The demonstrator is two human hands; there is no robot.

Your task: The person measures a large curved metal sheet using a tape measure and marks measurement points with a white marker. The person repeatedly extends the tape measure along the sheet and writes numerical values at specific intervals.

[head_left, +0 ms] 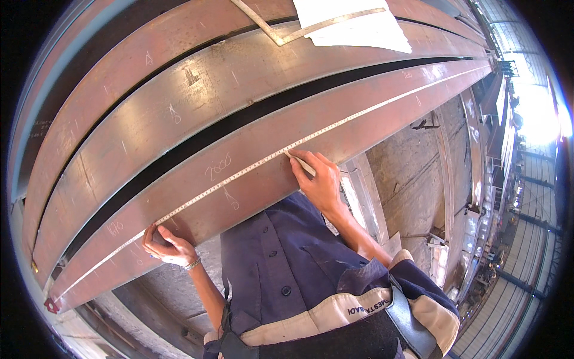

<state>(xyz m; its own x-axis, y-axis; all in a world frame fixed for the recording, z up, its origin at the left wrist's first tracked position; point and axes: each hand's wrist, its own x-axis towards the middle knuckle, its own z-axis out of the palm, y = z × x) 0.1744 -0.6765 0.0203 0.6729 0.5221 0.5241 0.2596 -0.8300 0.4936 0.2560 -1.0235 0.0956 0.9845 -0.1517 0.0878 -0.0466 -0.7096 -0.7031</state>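
A long white measuring tape (224, 182) lies stretched along the brownish steel beam (263, 179) in front of me. My left hand (169, 246) is closed at the tape on the left part of the beam, thumb and fingers at its near edge. In my right hand (320, 179) a pale chalk stick (308, 168) is pinched, its tip touching the beam at the tape's near edge. Handwritten chalk marks show on the beam's face. A small red piece (52, 306) sits at the left end of the tape.
Beyond a dark gap, a second steel beam (173, 90) runs alongside, with more behind it. On these lie a metal square (278, 37) and a white paper sheet (359, 33). Steel members (472, 143) stand over the concrete floor (412, 173) at right.
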